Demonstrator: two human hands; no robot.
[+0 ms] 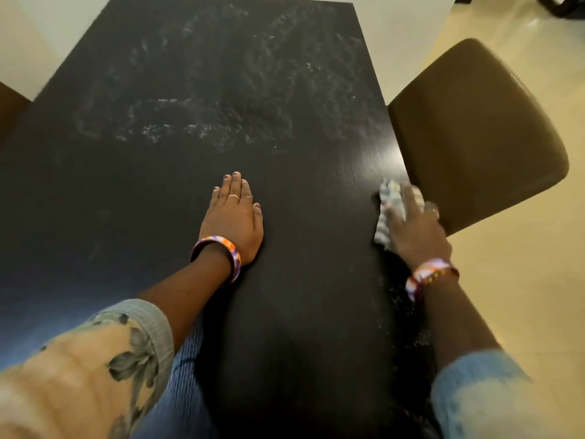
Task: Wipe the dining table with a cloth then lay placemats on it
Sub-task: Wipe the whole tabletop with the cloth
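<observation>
The dark dining table (158, 191) fills the view, with pale wet smears across its far half. My left hand (232, 217) lies flat and palm-down on the table's middle, fingers together, holding nothing. My right hand (414, 226) presses a pale checked cloth (387, 204) against the table's right edge; the hand is motion-blurred and covers much of the cloth. No placemats are in view.
A brown padded chair (474, 131) stands right against the table's right edge, beside my right hand. A second brown chair edge (9, 106) shows at far left. Cream floor (522, 280) lies to the right, a white wall (395, 33) beyond the table's far end.
</observation>
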